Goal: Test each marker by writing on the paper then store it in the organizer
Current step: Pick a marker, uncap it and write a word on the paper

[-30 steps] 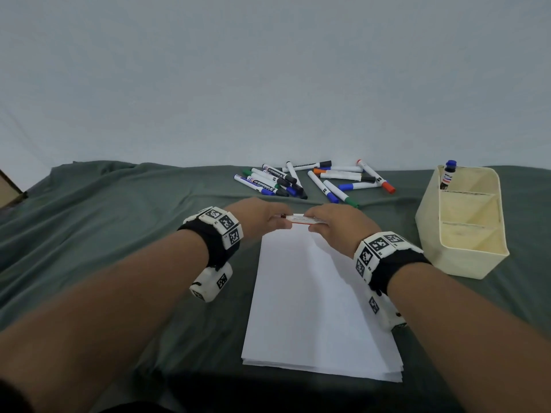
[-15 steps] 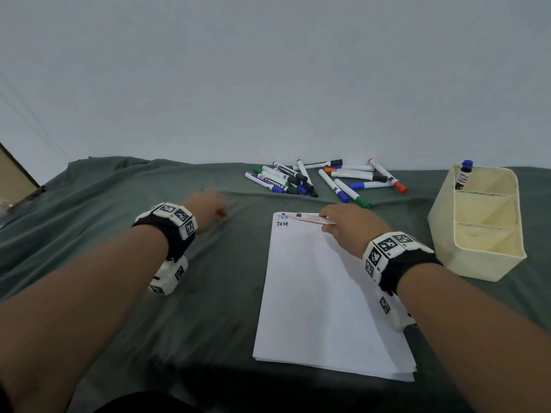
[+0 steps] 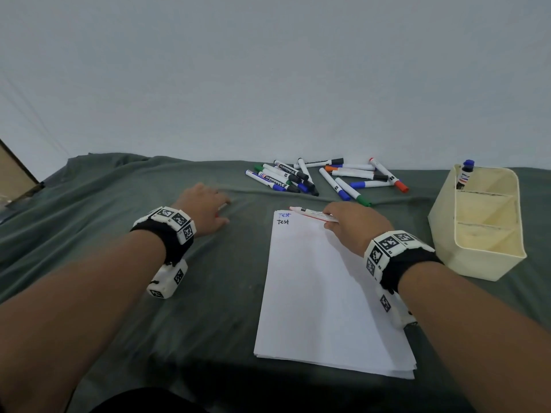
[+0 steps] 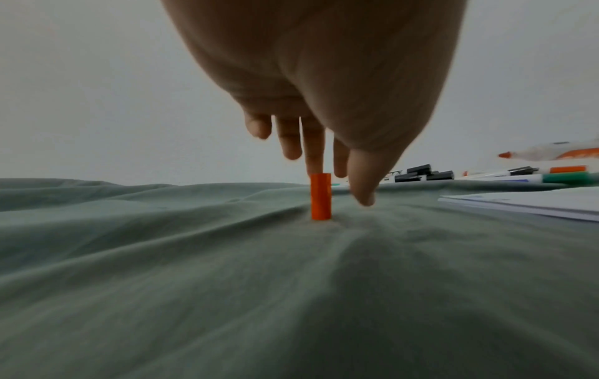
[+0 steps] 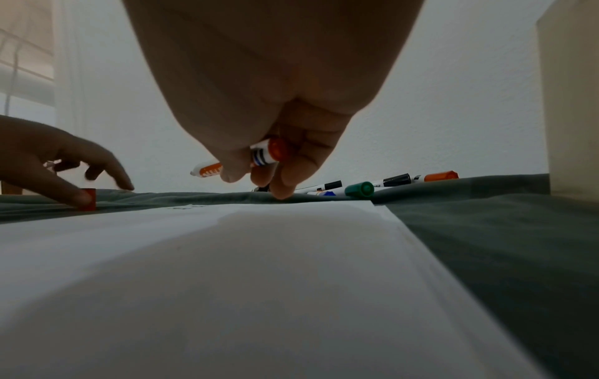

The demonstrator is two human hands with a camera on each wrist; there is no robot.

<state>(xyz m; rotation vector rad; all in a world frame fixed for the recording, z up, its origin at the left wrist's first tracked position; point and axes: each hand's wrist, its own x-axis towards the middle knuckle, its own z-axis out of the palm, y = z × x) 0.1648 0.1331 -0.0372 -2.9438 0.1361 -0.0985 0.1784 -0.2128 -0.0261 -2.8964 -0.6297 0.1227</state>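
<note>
My right hand [image 3: 351, 225] [image 5: 259, 174] grips an uncapped orange marker [image 3: 313, 214] [image 5: 266, 153] lying nearly flat over the top edge of the white paper stack [image 3: 322, 293] [image 5: 259, 282], tip pointing left. Two small "Test" words [image 3: 283, 218], blue and black, sit at the paper's top left. My left hand [image 3: 205, 207] [image 4: 340, 166] hovers left of the paper with straight fingers; one fingertip touches the top of the orange cap [image 4: 321, 197] [image 5: 88, 199], which stands upright on the green cloth. The cream organizer [image 3: 489, 257] stands right of the paper.
Several capped markers [image 3: 322, 177] [image 5: 356, 189] lie in a pile behind the paper. One blue marker [image 3: 464, 174] stands in the organizer's far compartment; its two nearer compartments hold nothing. The green cloth [image 4: 194, 282] is wrinkled. A wall rises just behind the pile.
The hands were together on the marker; my left hand pulled the orange cap away to the left and set it upright on the cloth. My right hand kept the marker at the paper's top.
</note>
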